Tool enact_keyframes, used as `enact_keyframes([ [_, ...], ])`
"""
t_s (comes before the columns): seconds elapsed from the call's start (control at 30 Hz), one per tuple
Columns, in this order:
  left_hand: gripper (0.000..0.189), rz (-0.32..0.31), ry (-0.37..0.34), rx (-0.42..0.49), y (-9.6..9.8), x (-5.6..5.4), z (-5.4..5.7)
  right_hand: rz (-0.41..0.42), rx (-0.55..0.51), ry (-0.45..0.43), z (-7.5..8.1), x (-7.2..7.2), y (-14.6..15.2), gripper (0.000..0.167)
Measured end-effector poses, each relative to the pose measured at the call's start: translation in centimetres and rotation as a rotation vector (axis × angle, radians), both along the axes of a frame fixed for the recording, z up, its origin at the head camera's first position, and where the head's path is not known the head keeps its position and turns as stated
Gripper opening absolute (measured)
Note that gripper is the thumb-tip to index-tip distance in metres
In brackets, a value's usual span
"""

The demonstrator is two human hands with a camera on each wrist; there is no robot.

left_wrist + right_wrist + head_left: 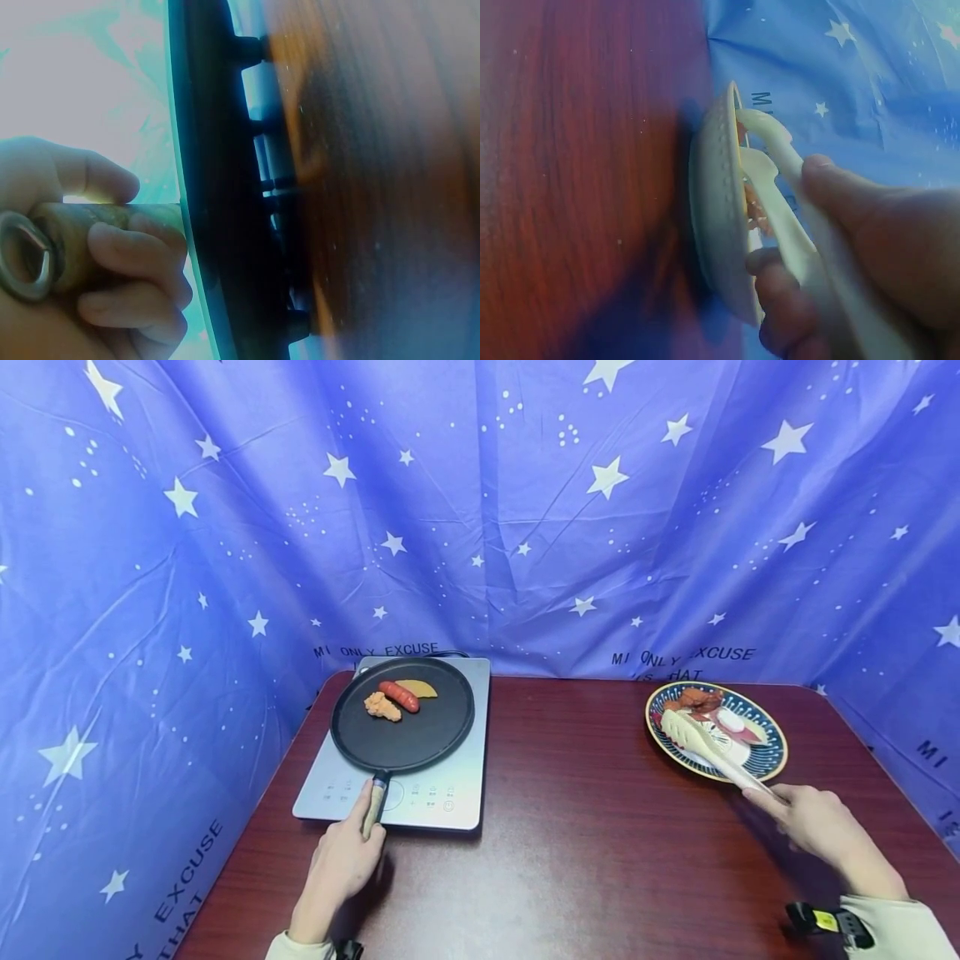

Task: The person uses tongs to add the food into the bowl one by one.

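Note:
My left hand [341, 856] grips the wooden handle [75, 247] of a flat black frying pan [423, 739], its fingers curled round it in the left wrist view. On the pan lie a red sausage [401, 696], a yellow wedge-shaped piece [424, 689] and a golden fried chunk [383, 707]. Over at the right, my right hand [821, 822] holds pale tongs [738, 774], thumb on one arm and fingers on the other. Their tips reach over the rim of a blue patterned dish [782, 764], the two arms apart in the right wrist view. Reddish-brown and white food pieces [697, 698] fill part of the dish.
Beneath the pan is a silver induction cooktop [465, 793] with touch controls along its front. Both cooktop and dish stand on a dark red wooden table [562, 810]. Blue star-patterned curtains [510, 510] hang at the back and both sides.

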State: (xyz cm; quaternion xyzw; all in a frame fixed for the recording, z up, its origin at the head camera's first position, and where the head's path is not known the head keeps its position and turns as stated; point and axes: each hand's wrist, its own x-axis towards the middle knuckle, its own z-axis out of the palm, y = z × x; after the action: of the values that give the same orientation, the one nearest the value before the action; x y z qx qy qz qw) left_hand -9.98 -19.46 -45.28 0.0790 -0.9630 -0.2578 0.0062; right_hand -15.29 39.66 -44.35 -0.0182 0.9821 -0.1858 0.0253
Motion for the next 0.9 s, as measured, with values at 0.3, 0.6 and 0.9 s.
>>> enact_keyframes([
  [0.3, 0.07, -0.001, 0.007, 0.005, 0.0, 0.0, 0.0, 0.094, 0.155, 0.042, 1.8, 0.0, -0.8, 0.042],
  [0.6, 0.069, -0.004, 0.008, -0.002, -0.1, 0.1, -0.2, -0.005, -0.165, -0.209, -0.2, 0.2, -0.8, 0.052],
  [0.9, 0.069, -0.007, 0.011, 0.006, -0.1, 0.0, -0.1, -0.065, -0.596, -0.327, -0.8, -0.2, -0.1, 0.057],
])
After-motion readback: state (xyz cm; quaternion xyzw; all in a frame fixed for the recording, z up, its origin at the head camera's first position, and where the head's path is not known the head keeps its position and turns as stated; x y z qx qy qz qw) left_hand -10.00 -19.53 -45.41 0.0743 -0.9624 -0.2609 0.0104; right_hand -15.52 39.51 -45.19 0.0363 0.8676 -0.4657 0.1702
